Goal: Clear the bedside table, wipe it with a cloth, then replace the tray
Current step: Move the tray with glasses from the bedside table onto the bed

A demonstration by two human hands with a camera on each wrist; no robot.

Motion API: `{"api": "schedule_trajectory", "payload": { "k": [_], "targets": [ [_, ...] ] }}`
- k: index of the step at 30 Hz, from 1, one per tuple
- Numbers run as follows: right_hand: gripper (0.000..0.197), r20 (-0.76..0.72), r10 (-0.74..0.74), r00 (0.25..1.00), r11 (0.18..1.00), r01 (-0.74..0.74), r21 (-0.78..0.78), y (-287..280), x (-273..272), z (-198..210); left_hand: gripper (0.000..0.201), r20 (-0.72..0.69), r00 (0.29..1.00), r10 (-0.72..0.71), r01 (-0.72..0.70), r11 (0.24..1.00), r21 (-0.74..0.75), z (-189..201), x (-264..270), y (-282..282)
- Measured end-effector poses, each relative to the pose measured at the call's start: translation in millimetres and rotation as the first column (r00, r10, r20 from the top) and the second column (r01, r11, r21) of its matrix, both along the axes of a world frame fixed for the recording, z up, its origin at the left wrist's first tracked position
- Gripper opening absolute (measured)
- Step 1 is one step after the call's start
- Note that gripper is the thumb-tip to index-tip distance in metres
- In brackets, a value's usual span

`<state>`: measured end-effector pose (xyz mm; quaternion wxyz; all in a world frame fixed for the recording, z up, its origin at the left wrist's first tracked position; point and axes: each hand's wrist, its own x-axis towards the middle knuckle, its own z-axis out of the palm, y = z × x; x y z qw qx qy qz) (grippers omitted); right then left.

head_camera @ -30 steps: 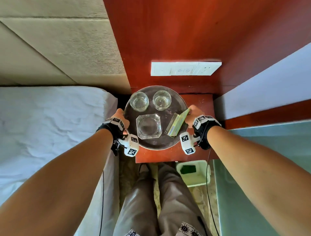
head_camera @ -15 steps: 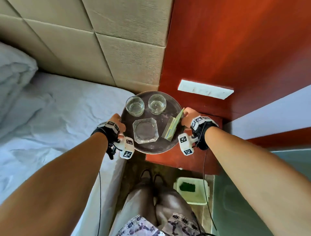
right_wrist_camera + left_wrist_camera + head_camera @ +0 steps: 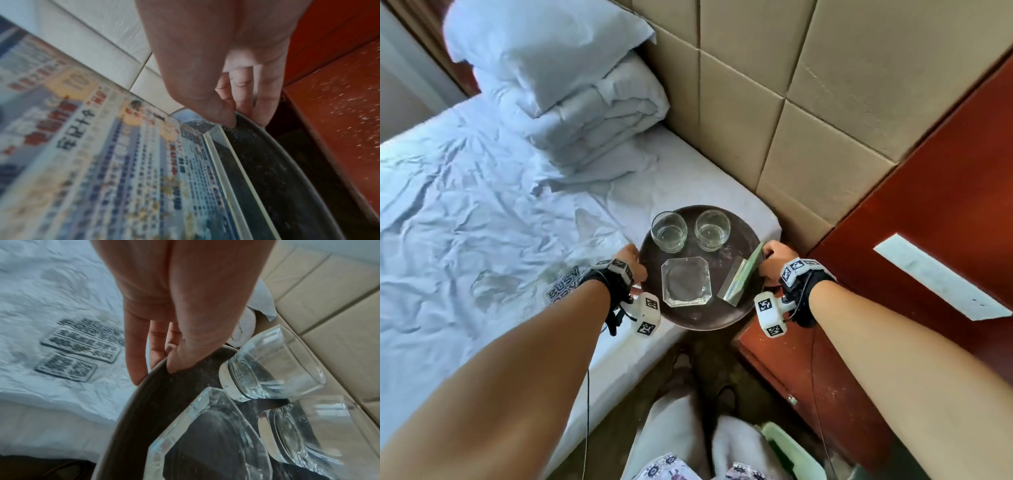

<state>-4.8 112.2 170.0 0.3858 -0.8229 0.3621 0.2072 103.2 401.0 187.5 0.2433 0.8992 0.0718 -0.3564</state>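
A round dark tray (image 3: 698,317) hangs over the bed's corner, held by both hands. It carries two clear glasses (image 3: 668,232) (image 3: 712,229), a square glass ashtray (image 3: 686,281) and a leaning acrylic card stand (image 3: 740,277). My left hand (image 3: 632,265) grips the tray's left rim (image 3: 131,395), thumb on top and fingers underneath. My right hand (image 3: 774,262) pinches the right rim (image 3: 273,146) the same way, beside the printed card stand (image 3: 102,162). The red-brown bedside table (image 3: 804,370) lies to the right, its dusty top (image 3: 339,113) bare where it shows.
A white-sheeted bed (image 3: 465,222) fills the left, with a folded duvet and pillow (image 3: 571,85) at its head. Beige padded wall panels (image 3: 791,120) stand behind. A white switch plate (image 3: 935,277) sits on the red wall. A pale green bin (image 3: 791,452) stands on the floor by my legs.
Both hands have lifted the tray off the bedside table and swung it left over the bed's corner. My view has turned left toward the bed.
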Motion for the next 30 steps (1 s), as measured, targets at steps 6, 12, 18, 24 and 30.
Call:
{"api": "schedule_trajectory", "payload": {
  "k": [6, 12, 18, 24, 30],
  "targets": [
    [0.020, 0.015, 0.217, 0.976, 0.976, -0.217, 0.008, 74, 61, -11, 0.047, 0.015, 0.985, 0.172, -0.172, 0.985, -0.010, 0, 1, 101],
    [0.035, 0.054, 0.352, 0.934, 0.932, -0.356, 0.073, 159, 117, -18, 0.051, -0.030, 0.929, 0.369, -0.370, 0.924, -0.093, -34, 12, 192],
    [0.019, 0.004, 0.432, 0.902, 0.902, -0.432, 0.025, 240, 174, -45, 0.050, -0.112, 0.862, 0.494, -0.504, 0.860, -0.085, -77, 37, 269],
    [0.023, -0.107, 0.519, 0.848, 0.851, -0.525, -0.026, 303, 217, -100, 0.048, -0.168, 0.827, 0.537, -0.547, 0.837, -0.018, -156, 59, 336],
    [0.030, -0.184, 0.566, 0.803, 0.810, -0.584, -0.055, 341, 240, -149, 0.044, -0.243, 0.777, 0.580, -0.598, 0.802, 0.003, -189, 64, 358]
  ]
}}
